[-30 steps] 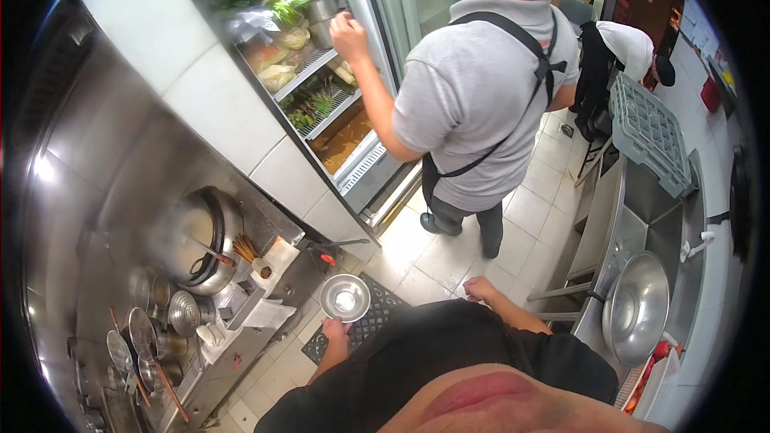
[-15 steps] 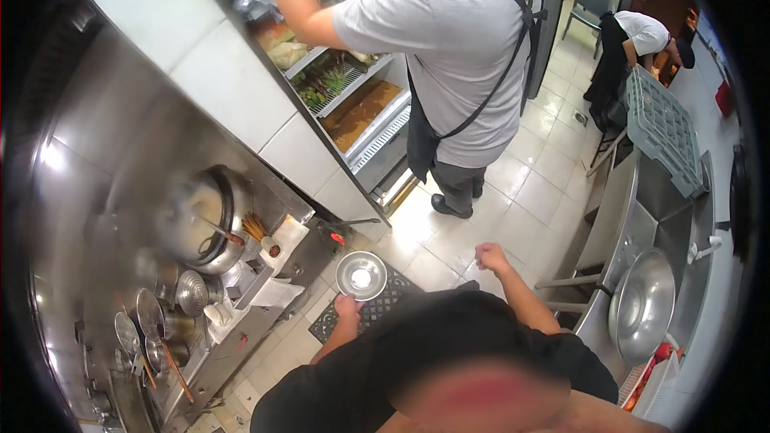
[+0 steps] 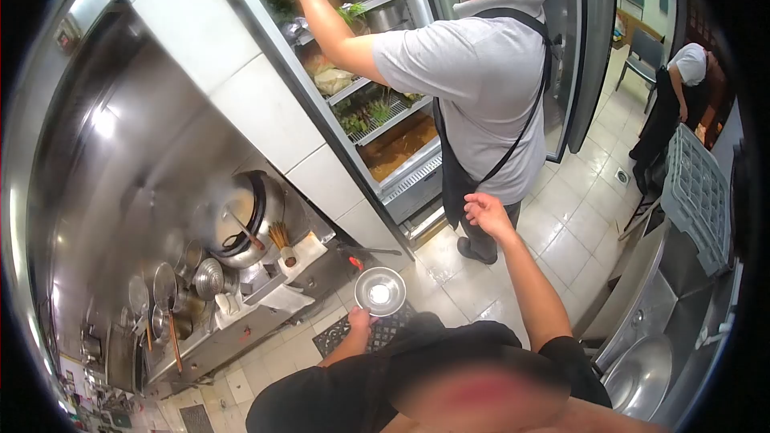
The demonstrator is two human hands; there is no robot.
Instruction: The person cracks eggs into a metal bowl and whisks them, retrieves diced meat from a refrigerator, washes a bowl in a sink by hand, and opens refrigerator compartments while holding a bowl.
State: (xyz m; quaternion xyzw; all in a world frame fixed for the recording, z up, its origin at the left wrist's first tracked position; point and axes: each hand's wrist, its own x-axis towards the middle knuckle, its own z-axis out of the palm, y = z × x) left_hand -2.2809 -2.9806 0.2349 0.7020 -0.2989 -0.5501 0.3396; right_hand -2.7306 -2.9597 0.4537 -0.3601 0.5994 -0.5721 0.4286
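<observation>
My left hand (image 3: 360,320) grips the near rim of a round metal bowl (image 3: 380,279), which is held out over the floor. No food shows in the bowl; only a bright reflection stands out in its middle. My right hand (image 3: 487,216) is stretched forward with its fingers loosely apart and nothing in it. It appears close to the dark apron (image 3: 458,168) of a co-worker (image 3: 473,56); whether it touches them I cannot tell. That person faces an open fridge (image 3: 381,124) with shelves of greens and containers, one arm raised to an upper shelf.
At left is a steaming wok (image 3: 241,212) on a steel range, beside a bamboo brush (image 3: 281,240), ladles and strainers (image 3: 164,286). To the right are a steel sink with a large basin (image 3: 639,377) and a grey rack (image 3: 696,196). Another person (image 3: 682,96) bends over at the back.
My right hand has reached forward and up toward the co-worker, its fingers opening. The view has shifted, and the metal bowl stays in my left hand. The far person has moved slightly.
</observation>
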